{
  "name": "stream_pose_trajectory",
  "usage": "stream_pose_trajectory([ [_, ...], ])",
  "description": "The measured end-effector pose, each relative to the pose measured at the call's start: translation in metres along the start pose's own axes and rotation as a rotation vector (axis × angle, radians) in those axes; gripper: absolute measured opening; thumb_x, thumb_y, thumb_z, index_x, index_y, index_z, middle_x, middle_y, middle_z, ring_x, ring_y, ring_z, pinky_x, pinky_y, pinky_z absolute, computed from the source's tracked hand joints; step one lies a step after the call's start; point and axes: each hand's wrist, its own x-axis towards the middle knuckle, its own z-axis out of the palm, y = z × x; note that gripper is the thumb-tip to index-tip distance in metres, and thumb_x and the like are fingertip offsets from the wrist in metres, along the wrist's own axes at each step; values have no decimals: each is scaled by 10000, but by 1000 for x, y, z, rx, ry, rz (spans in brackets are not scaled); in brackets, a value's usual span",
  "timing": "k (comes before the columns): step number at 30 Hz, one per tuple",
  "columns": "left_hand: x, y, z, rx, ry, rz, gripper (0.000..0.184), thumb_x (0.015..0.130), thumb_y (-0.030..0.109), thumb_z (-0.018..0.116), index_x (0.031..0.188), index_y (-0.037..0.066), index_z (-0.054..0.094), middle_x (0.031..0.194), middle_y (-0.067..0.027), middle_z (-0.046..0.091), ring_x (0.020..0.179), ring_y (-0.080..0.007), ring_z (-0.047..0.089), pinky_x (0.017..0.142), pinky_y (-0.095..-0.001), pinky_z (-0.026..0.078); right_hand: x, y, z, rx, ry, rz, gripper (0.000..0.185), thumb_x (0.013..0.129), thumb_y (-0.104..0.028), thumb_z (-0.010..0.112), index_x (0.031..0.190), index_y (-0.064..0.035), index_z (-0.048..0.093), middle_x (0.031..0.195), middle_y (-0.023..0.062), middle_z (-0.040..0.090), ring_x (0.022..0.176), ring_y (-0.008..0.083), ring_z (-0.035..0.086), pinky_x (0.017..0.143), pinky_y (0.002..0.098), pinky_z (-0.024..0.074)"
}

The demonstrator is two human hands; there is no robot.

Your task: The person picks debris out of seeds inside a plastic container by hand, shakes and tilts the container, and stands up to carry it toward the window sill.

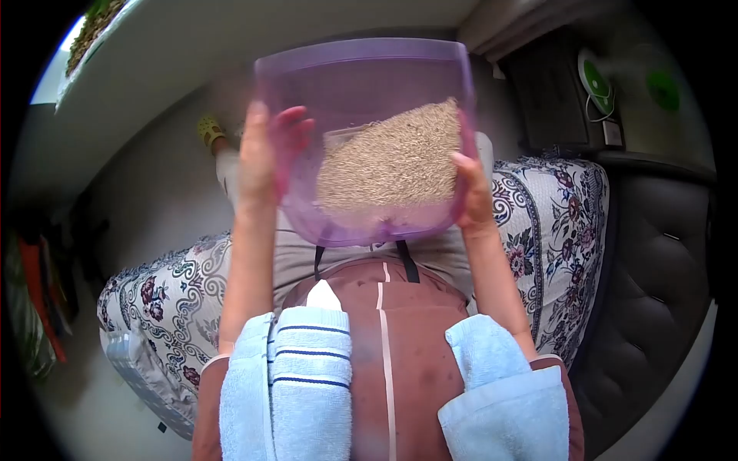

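A translucent purple plastic bin (361, 65) is held over my lap, its open top facing me. Pale tan, grain-like pellets (392, 165) lie inside, heaped toward the right side and sloping down to the left. My left hand (261, 154) grips the bin's left wall, and some of its fingers show purple through the plastic. On the opposite wall, my right hand (474, 192) holds the lower right side, thumb at the near face and the other fingers mostly hidden behind the plastic.
I sit on a bed with a floral cover (550, 207). A dark padded headboard (653, 284) stands to the right, near a dark cabinet (565, 92) with a green-and-white round device (595, 79). A yellow-green clog (207, 131) is on my foot. Light blue towels (311, 384) hang over my front.
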Motion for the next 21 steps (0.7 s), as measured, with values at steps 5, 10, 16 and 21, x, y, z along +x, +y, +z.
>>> stream_pose_trajectory([
  [5, -6, 9, -17, 1, 167, -178, 568, 995, 474, 426, 1490, 227, 297, 1214, -133, 570, 1034, -252, 606, 884, -398, 497, 8, 9, 9, -71, -16, 269, 759, 829, -267, 582, 1507, -118, 275, 1356, 117, 448, 1219, 233, 483, 1032, 355, 388],
  [10, -26, -22, 30, 32, 160, 126, 534, 1036, 370, 357, 1500, 122, 263, 1329, -100, 497, 1135, -209, 531, 982, -383, 419, 17, 13, -43, 120, -44, 317, 762, 822, -255, 571, 1507, -109, 272, 1343, 111, 463, 1221, 241, 483, 1049, 370, 381],
  [16, -8, 10, -36, -12, 145, -211, 536, 1011, 465, 379, 1498, 271, 269, 1185, -141, 579, 1047, -253, 584, 911, -414, 478, -7, 38, 23, -104, 23, 218, 698, 881, -199, 562, 1508, -90, 277, 1392, 102, 447, 1266, 191, 440, 1065, 310, 348],
  [21, -7, -35, 13, 16, 119, 197, 532, 1041, 334, 354, 1466, 17, 303, 1389, -113, 460, 1219, -198, 468, 1030, -347, 384, 21, 18, -42, 45, -58, 385, 691, 903, -282, 532, 1515, -140, 245, 1323, 176, 473, 1141, 268, 558, 917, 378, 498],
])
